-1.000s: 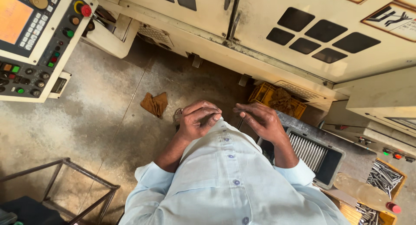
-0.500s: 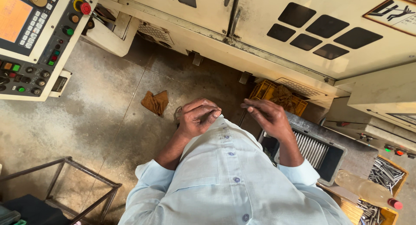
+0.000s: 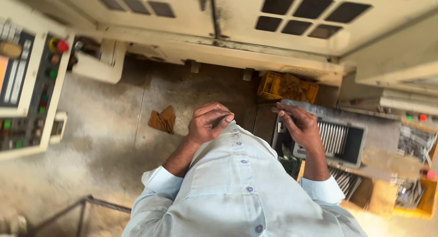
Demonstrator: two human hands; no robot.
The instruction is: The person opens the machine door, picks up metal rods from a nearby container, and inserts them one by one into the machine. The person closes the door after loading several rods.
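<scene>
here the left hand (image 3: 209,122) was curled into a loose fist against the front of the pale blue buttoned shirt (image 3: 237,191), its fingers folded in and nothing visible in its grasp. the right hand (image 3: 299,126) hung on the other side of the shirt, half open with the fingers bent and spread, holding nothing that could be seen, over the near edge of a grey metal tray (image 3: 351,143) of ribbed silvery rods. beyond that tray sat a yellow plastic crate (image 3: 273,86) heaped with brown tangled scrap. out from the shirt on the left-hand side, a crumpled brown rag (image 3: 162,120) lay on the stained, rough concrete floor (image 3: 100,145), and farther that way stood a cream control panel (image 3: 32,86) with small coloured buttons and a round red knob. ahead of the shirt rose the worn cream machine housing (image 3: 219,18) with dark rectangular vents. compared with half a second before, the hands had drawn apart, the right one moving out over the tray, while the left stayed curled at the shirt; the view had tipped slightly.
</scene>
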